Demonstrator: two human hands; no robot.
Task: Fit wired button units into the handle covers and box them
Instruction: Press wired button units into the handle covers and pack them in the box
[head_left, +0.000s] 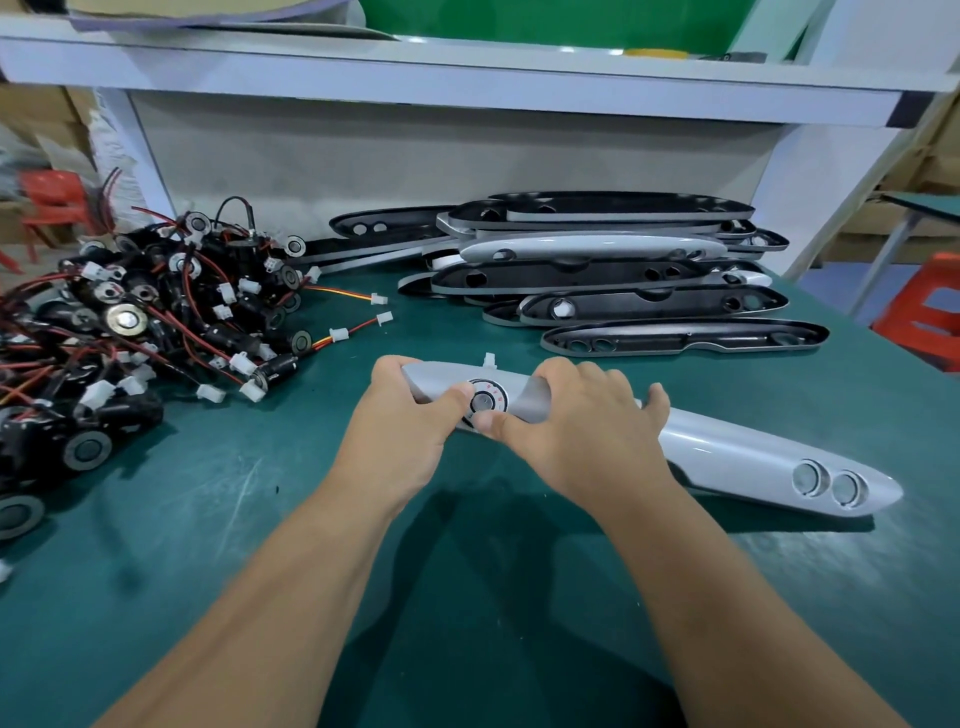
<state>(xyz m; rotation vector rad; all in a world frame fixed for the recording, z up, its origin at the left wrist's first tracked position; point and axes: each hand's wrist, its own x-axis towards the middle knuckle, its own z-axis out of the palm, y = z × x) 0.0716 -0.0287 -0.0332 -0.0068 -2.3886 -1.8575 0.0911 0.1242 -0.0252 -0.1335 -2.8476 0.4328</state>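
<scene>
A long silver handle cover (727, 457) lies across the green table (260, 519), its right end with two round holes. A round button unit (485, 402) sits in the hole near its left end, and a white connector (489, 358) pokes up behind. My left hand (402, 436) grips the cover's left end, thumb beside the button. My right hand (576, 431) wraps over the cover's middle, its thumb pressing at the button's lower edge.
A heap of wired button units (130, 322) with red and black leads fills the left of the table. A stack of handle covers (623, 275) lies behind. A white shelf frame (467, 88) stands over the back. Red stools (924, 312) stand at the right.
</scene>
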